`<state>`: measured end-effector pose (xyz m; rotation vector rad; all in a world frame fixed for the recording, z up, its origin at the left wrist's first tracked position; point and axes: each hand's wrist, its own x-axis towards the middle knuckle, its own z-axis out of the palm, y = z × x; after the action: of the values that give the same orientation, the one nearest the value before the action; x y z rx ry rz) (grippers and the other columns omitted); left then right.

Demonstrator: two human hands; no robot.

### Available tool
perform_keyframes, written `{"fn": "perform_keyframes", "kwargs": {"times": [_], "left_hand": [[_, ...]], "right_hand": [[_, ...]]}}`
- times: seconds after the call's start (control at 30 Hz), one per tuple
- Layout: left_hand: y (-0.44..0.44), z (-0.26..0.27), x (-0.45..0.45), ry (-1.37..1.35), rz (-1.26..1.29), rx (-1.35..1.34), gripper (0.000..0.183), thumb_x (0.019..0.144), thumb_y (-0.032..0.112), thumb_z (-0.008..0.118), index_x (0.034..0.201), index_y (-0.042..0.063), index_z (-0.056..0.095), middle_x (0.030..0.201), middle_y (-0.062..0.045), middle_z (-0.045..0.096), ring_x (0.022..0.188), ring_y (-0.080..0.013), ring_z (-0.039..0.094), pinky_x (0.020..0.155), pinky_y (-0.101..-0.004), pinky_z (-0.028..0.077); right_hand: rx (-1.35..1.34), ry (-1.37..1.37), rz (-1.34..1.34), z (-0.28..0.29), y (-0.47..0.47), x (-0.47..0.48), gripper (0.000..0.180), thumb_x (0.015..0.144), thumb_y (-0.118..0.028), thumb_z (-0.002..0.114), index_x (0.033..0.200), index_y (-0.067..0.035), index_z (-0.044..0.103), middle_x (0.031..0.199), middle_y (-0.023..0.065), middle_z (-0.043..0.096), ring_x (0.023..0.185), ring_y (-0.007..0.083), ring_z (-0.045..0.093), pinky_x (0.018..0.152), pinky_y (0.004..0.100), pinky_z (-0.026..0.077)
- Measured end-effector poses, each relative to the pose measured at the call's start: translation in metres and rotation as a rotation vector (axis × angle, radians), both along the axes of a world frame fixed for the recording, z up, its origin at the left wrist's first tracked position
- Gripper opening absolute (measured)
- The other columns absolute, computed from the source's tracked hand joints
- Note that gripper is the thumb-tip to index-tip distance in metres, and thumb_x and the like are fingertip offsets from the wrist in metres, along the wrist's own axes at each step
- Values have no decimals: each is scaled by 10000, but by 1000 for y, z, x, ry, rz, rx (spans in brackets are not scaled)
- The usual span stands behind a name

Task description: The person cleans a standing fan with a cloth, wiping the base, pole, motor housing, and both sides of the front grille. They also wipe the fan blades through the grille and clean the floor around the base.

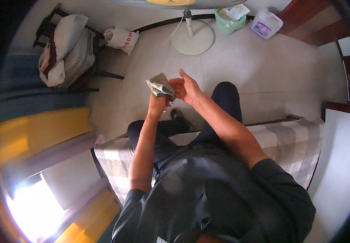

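Note:
A crumpled, greyish-beige cloth [159, 84] rises out of my left hand [157, 106], which is closed around its lower end. Folds and a darker edge show along the cloth's right side. Just to the right is my right hand [184, 90], its thumb raised and its fingers apart, pointing toward the cloth. Whether those fingertips touch the cloth I cannot tell. Both hands are held out above the tiled floor, in front of my knees. The part of the cloth inside my left fist is hidden.
I sit on a checked bedcover [281, 136]. Ahead stand a pedestal fan's round base [193, 39], a green-lined bin [228, 24] and a plastic jug [266, 24]. A chair [109, 74] piled with bags [71, 39] and a white sack [121, 39] are at left, beside yellow-banded curtains [44, 130].

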<state>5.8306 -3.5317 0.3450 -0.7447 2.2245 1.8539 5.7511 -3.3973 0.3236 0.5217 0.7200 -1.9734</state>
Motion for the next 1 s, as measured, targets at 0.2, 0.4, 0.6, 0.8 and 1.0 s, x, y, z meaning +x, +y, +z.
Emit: {"fn": "perform_keyframes", "kwargs": {"times": [0.2, 0.4, 0.6, 0.8, 1.0], "left_hand": [[-7, 7, 14, -43, -194, -510, 262, 821, 119, 525, 1027, -22, 604, 835, -276, 660, 759, -420, 663, 678, -470, 530], [6, 60, 47, -206, -480, -966, 198, 903, 164, 512, 1049, 39, 564, 858, -281, 650, 838, -447, 632, 705, -533, 501], [-38, 171, 142, -310, -416, -740, 163, 969, 234, 511, 1013, 84, 557, 823, -249, 612, 812, -463, 582, 650, -500, 449], [-134, 194, 266, -381, -104, -822, 157, 937, 185, 493, 887, 60, 574, 683, -127, 549, 619, -220, 524, 601, -347, 422], [-241, 146, 283, -505, 35, -1023, 168, 927, 187, 478, 860, 81, 589, 760, -128, 638, 745, -337, 624, 657, -433, 458]], "right_hand": [[-533, -125, 109, -24, -35, 26, 339, 985, -379, 485, 1097, -87, 617, 954, 97, 667, 845, 236, 646, 677, 427, 540], [-93, 45, -123, -32, -63, 31, 318, 974, -378, 485, 951, -108, 652, 870, 72, 669, 742, 224, 634, 627, 401, 538], [-206, -175, -418, -88, -29, -109, 373, 969, -436, 416, 868, -153, 637, 720, 66, 644, 569, 245, 589, 478, 456, 474], [-206, -36, -438, -61, -26, -179, 348, 948, -471, 466, 830, -171, 598, 674, 34, 604, 576, 233, 562, 497, 432, 460], [-523, 43, -447, 9, -76, -156, 366, 939, -513, 499, 797, -194, 611, 692, 1, 626, 620, 206, 598, 556, 393, 507]]}}
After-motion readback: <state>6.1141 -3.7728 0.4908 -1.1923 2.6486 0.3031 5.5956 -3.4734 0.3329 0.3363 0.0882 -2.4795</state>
